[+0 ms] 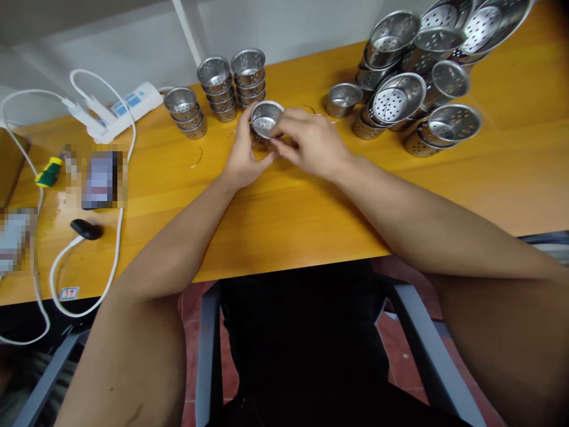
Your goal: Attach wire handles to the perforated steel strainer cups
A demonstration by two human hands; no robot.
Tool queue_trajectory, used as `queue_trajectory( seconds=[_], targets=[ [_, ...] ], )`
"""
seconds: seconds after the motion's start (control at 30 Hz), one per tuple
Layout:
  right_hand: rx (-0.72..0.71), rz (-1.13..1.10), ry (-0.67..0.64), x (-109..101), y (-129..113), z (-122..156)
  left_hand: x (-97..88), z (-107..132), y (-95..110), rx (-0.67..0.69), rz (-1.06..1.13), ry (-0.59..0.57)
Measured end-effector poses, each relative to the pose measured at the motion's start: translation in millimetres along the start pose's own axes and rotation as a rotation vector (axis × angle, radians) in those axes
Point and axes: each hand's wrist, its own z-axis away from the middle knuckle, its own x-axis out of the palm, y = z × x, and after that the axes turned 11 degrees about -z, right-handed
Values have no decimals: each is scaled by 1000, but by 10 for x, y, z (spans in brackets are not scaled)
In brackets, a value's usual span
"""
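Note:
A small perforated metal cup (265, 118) is held above the wooden table, its open top facing me. My left hand (246, 151) wraps around its left side, with the thumb below. At the cup's right rim, the fingers of my right hand (306, 139) are pinched together; what they grip there, if anything, is too small to make out. Behind the cup stand two stacks of like cups, a left stack (216, 89) and a right stack (249, 77). A shorter stack (184, 112) is farther left. Thin curved wire (195, 159) lies on the table.
At the right are a single cup (344, 99) and a heap of perforated metal cups (395, 104). To the left lie a power strip (128, 112) with white cables, a screwdriver (48, 172), a phone (101, 179) and a black plug-like object (86, 229).

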Motion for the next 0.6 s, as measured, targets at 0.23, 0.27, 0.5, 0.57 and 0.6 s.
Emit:
queue_trajectory(
  seconds=[0.23,0.27,0.5,0.57,0.6],
  targets=[
    [408,265,254,-447,235,-75,-32,45,6,-46,-82,47],
    [440,273,268,-489,298,-80,-29,47,-1,-41,-84,52],
    [503,162,326,-523,628,-124,-14,48,7,1,-96,17],
    [500,110,348,-519,707,-132,-12,43,8,8,-98,14],
    [497,84,355,-525,744,-133,-10,40,5,11,-98,14]
  ],
)
